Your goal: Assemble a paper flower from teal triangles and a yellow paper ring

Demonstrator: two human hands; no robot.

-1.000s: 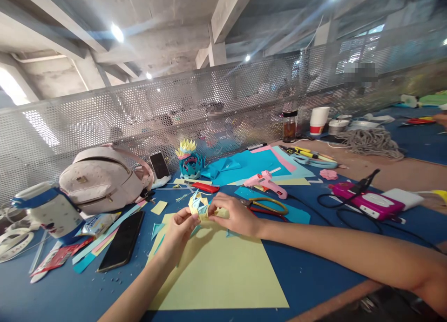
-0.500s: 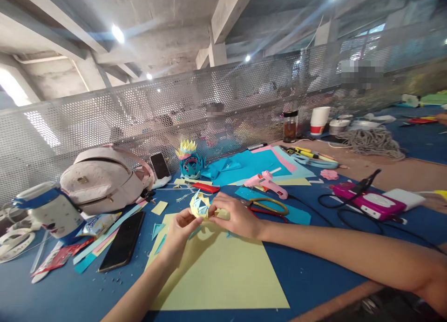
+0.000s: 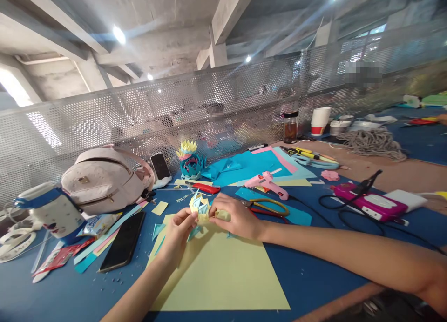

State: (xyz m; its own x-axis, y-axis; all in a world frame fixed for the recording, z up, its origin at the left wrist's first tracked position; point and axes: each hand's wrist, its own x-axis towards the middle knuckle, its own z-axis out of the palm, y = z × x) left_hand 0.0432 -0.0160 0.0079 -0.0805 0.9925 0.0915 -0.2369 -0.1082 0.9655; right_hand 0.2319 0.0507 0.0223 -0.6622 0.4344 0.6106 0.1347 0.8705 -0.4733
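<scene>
I see a small folded paper piece, spiky, in yellow and light blue, held just above the middle of a blue surface. My left hand is closed on it from about seven o'clock, fingertips pinching its lower edge. My right hand is closed on its other side from three o'clock, thumb and fingers pressed to a yellow flap. Both forearms reach in from the bottom of the view.

Directly below the hands, at six o'clock, lies a large pale yellow sheet flat on the surface. At nine o'clock from it rests a black phone, face up, beside strips of coloured paper. Further out at ten o'clock sits a pale pink backpack. At twelve o'clock stands a finished paper flower, teal with a yellow top. At one o'clock lies a pink glue gun, and yellow-handled scissors rest just beside my right hand at two o'clock.
</scene>
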